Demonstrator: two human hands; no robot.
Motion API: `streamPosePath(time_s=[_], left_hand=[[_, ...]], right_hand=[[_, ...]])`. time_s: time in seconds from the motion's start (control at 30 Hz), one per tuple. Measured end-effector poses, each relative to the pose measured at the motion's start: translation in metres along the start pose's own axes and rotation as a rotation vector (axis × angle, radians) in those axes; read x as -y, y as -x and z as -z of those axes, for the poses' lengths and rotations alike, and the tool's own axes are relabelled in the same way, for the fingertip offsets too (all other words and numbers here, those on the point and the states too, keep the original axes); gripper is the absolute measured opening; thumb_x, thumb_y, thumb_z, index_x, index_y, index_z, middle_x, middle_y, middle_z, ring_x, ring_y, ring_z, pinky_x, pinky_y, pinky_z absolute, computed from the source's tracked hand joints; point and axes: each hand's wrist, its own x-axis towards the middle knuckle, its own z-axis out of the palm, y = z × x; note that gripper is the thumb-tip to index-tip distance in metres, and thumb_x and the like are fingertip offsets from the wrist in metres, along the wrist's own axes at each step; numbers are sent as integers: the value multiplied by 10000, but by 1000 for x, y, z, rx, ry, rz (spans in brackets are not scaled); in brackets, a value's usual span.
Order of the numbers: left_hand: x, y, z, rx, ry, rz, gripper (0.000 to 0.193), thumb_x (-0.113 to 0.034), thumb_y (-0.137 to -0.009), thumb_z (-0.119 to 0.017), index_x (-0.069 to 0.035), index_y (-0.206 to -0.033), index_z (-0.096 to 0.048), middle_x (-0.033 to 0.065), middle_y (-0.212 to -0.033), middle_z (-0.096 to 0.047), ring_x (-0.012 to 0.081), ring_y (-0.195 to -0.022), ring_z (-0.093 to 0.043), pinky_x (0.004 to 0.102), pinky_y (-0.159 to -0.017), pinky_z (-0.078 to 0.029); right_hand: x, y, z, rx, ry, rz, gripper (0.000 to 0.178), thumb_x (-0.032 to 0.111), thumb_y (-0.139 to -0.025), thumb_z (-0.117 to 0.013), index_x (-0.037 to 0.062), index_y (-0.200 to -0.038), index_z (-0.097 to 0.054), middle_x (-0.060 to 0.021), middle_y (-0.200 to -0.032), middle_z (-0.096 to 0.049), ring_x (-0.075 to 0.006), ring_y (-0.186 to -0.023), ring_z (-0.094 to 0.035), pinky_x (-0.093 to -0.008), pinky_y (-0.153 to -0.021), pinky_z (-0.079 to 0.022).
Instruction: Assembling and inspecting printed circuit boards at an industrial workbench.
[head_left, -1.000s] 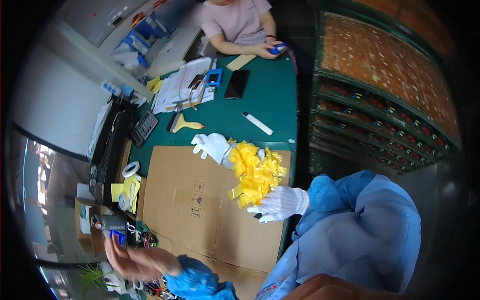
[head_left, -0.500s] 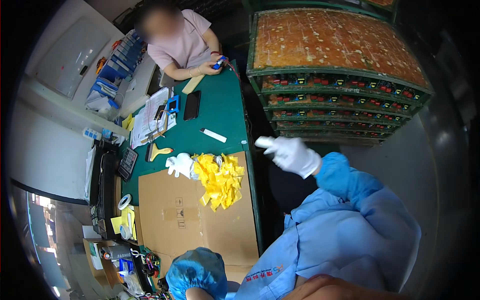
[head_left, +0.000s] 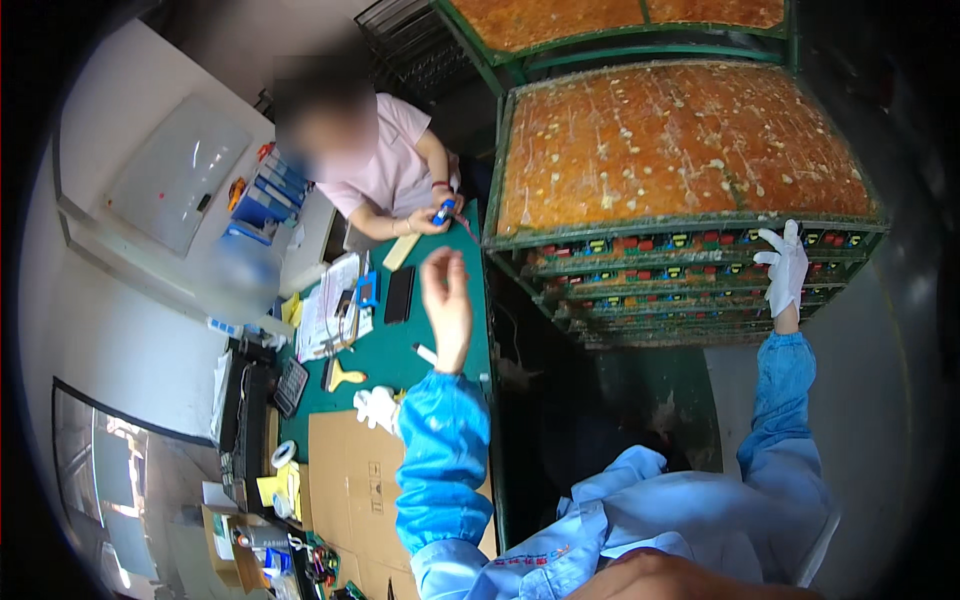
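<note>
My bare left hand (head_left: 447, 312) is raised over the green table (head_left: 400, 345), palm empty and fingers slightly curled. Below it, partly covered, lies a white marker-like stick (head_left: 424, 353). My right hand (head_left: 786, 268), in a white glove, reaches to the front of a green metal rack (head_left: 650, 232) with its fingers spread. Behind those fingers, small red, yellow and black components (head_left: 680, 241) line the tiers; whether I touch the frame cannot be told. An orange-brown, stained board (head_left: 670, 145) forms the rack's top. A loose white glove (head_left: 376, 407) lies beside my left sleeve.
Flattened cardboard (head_left: 345, 450) covers the table's near part. A yellow-handled brush (head_left: 345, 375), black phone (head_left: 398, 294), papers (head_left: 325, 305) and calculator (head_left: 291, 387) lie farther left. Across the table a person in a pink shirt (head_left: 395, 165) holds a blue object (head_left: 443, 212).
My right hand has swung right, from beside the table edge to the rack. My left arm has come up over the table, covering the yellow scrap pile. The view has shifted.
</note>
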Motion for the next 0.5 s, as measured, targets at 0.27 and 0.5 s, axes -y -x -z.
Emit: streamPosePath(time_s=[0.27,0.5], left_hand=[[155,-39,-44,59,295,551,683,-501,-1011,-552,52,-1408,-492,155,-1420,-534,240,-1293,-493,367,-1105,-349],[144,-37,-86,-110,345,528,476,-495,-1004,-573,-40,-1133,-627,29,-971,-637,131,-829,-568,300,-728,-454]], right_hand=[[4,-25,-32,-180,-76,-82,1041,644,-850,-710,-107,-1470,-342,-28,-525,-541,-73,-391,-429,-246,-381,-231],[14,-33,-10,-168,-28,-32,605,647,-856,-700,68,-956,-554,-12,-554,-533,-87,-420,-411,-275,-422,-256]])
